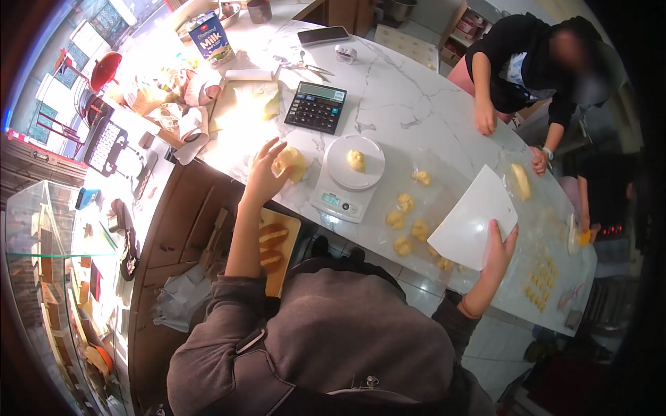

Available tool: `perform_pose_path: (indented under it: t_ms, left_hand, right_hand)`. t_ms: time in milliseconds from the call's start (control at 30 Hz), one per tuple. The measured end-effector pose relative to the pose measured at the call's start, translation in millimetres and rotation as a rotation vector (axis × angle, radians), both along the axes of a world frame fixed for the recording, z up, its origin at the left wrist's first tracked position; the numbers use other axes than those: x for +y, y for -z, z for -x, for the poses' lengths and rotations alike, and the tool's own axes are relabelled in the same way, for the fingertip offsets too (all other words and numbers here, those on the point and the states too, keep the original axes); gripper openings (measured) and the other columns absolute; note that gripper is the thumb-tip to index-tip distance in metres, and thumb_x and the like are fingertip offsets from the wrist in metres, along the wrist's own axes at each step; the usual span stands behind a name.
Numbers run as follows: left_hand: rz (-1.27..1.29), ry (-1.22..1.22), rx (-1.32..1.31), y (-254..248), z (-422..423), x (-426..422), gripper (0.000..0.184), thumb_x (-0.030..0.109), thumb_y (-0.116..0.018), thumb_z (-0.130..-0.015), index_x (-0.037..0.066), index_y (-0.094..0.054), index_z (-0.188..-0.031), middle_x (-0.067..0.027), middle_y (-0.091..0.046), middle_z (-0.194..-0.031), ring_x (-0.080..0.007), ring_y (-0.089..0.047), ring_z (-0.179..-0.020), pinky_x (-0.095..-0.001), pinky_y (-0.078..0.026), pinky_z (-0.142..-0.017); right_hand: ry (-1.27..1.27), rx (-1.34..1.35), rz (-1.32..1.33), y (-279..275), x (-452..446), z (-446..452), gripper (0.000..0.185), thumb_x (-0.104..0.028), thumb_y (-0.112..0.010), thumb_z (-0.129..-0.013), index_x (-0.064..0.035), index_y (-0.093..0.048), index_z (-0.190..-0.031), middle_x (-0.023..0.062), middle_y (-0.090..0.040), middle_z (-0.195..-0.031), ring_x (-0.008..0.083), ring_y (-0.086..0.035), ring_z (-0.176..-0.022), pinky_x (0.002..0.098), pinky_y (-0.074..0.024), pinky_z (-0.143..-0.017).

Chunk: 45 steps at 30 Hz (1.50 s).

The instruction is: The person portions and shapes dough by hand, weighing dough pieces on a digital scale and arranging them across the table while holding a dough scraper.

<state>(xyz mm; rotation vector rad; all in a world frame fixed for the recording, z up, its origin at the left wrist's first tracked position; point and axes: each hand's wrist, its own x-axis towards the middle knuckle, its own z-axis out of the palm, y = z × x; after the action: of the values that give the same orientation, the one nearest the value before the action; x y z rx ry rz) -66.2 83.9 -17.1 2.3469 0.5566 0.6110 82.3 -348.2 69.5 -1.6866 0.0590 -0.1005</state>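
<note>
My left hand [265, 172] is at a lump of yellow dough [290, 165] on the marble counter, its fingers spread over the dough's left side. A smaller dough piece [356, 161] rests on the round plate of a white kitchen scale [340, 205], whose display is lit. On the right, my right hand [497, 255] grips the lower edge of a white flat sheet [475, 218], which is tilted above the counter. Several dough pieces [404, 202] lie between the scale and the sheet, some partly hidden under it.
A calculator [316, 107], scissors [305, 64], a phone [323, 35] and a milk carton [210, 39] stand or lie toward the back. Across the counter [409, 90] a person in black [520, 69] leans in near a long dough piece [519, 182]. Small dough bits [540, 284] lie far right.
</note>
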Motion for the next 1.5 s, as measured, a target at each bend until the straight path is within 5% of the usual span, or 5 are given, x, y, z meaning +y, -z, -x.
perform_pose_path:
  t_ms: [300,567,967,1333,1500]
  left_hand:
    - [0.236,-0.329,-0.203,27.9,46.4,17.4,0.026,-0.001,-0.053,-0.078,0.001,-0.061,-0.103,-0.0171,-0.061,-0.098,-0.0216,-0.062,-0.084,-0.0296,-0.051,-0.072]
    - [0.184,-0.281,0.042,45.2,23.4,13.7,0.05,0.003,-0.059,-0.073,0.005,-0.05,-0.122,-0.0201,-0.056,-0.107,-0.0296,-0.057,-0.097,-0.0336,-0.047,-0.078]
    - [0.004,-0.198,-0.28,34.6,12.4,-0.4,0.01,0.006,-0.063,-0.075,0.001,-0.064,-0.084,-0.0101,-0.061,-0.079,-0.024,-0.06,-0.065,-0.0306,-0.048,-0.061]
    - [0.835,-0.219,-0.37,-5.2,8.7,37.1,0.014,0.004,-0.057,-0.077,-0.002,-0.061,-0.089,-0.0079,-0.062,-0.081,-0.0118,-0.058,-0.074,-0.0239,-0.045,-0.068]
    - [0.726,-0.078,-0.345,-44.6,-2.6,17.8,0.028,0.003,-0.063,-0.077,-0.003,-0.054,-0.102,-0.0102,-0.063,-0.086,-0.0146,-0.061,-0.08,-0.0237,-0.048,-0.072]
  right_hand:
    - [-0.174,0.027,-0.052,-21.5,51.1,10.7,0.054,-0.007,-0.058,-0.083,-0.0011,-0.034,-0.131,0.0095,-0.047,-0.121,0.017,-0.047,-0.108,0.0292,-0.0364,-0.093]
    - [-0.339,0.054,-0.072,-22.4,97.9,15.4,0.056,-0.008,-0.06,-0.082,-0.0009,-0.033,-0.131,0.0094,-0.048,-0.12,0.0167,-0.046,-0.108,0.0291,-0.0355,-0.093]
    - [-0.254,0.025,-0.042,-21.1,92.4,31.5,0.055,-0.007,-0.06,-0.082,-0.0011,-0.034,-0.13,0.01,-0.048,-0.12,0.0173,-0.047,-0.108,0.0301,-0.0356,-0.093]
    - [-0.115,0.039,-0.017,-16.8,64.6,33.6,0.055,-0.008,-0.06,-0.082,-0.0009,-0.035,-0.13,0.0094,-0.049,-0.119,0.0171,-0.048,-0.107,0.0293,-0.036,-0.093]
    - [-0.104,0.056,-0.047,-14.5,50.4,31.7,0.056,-0.008,-0.06,-0.081,-0.0013,-0.035,-0.13,0.0093,-0.048,-0.12,0.0171,-0.047,-0.107,0.0292,-0.0356,-0.093]
